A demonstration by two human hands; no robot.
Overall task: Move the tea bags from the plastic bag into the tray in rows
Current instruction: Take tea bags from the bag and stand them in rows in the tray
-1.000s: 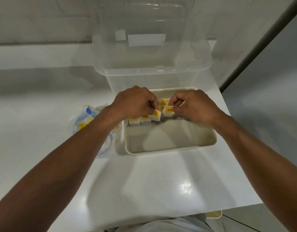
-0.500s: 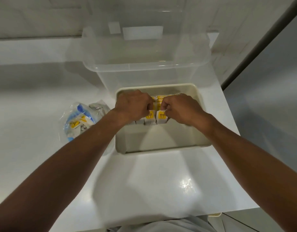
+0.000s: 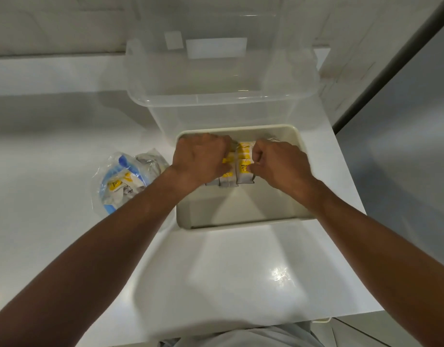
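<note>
I am pressing both hands into the far half of the cream tray (image 3: 241, 221), which is sitting on the white worktop (image 3: 216, 271) just near a clear plastic bin (image 3: 221, 96). My left hand (image 3: 201, 159) is curled over the left part of the tea bags (image 3: 244, 169), fingers closed down onto their tops, and my right hand (image 3: 278, 164) is pinching the near right sachet between thumb and fingertips; how firm either grip is I cannot tell. The sachets are standing on edge in tight rows, white paper with yellow labels, and the near half of the tray is lying bare. These are feeling, I judge, very light and thin, soft enough to crumple and ready to topple sideways like cards, so I am taking them by their upper edges and squeezing the row from both ends rather than gripping the flat faces. The plastic bag (image 3: 125, 181) is lying to the left of the tray, crinkled and slippery-looking, with more sachets showing inside.
</note>
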